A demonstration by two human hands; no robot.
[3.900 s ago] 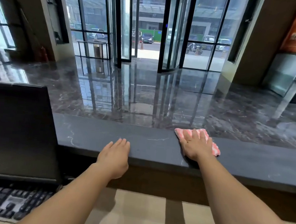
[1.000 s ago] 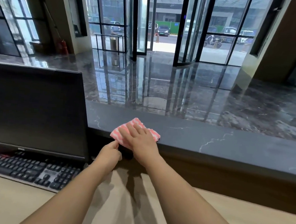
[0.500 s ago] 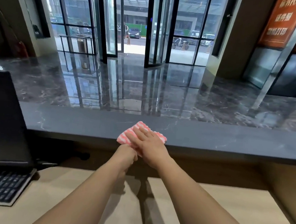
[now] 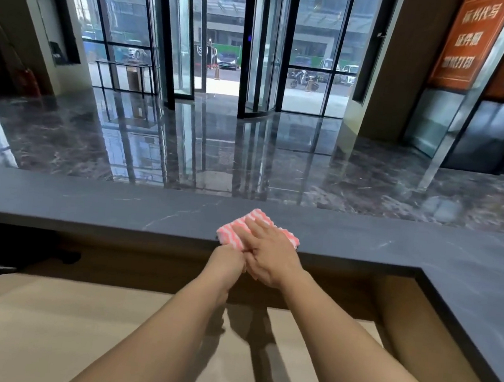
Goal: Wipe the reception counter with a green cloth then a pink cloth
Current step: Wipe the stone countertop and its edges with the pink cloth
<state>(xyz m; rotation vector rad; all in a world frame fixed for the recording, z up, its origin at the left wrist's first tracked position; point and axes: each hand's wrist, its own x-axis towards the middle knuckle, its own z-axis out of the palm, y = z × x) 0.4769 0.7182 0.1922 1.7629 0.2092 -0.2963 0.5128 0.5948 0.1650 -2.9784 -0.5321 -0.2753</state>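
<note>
Along the near edge of the reception counter [image 4: 89,206], pink cloth [image 4: 259,217] farther right than before, right hand [image 4: 269,254] pressing it flat-fingered, left hand [image 4: 227,260] curled at its corner, grip unclear.

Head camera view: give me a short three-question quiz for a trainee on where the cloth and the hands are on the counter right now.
1. True or false: the right hand lies flat on the pink cloth.
2. Where does the pink cloth lie? A) on a keyboard B) at the near edge of the dark counter C) on a chair
3. Fill in: the task's other cloth, the ____ one, is not in view.

Key: 1 true; 2 B; 3 green.
</note>
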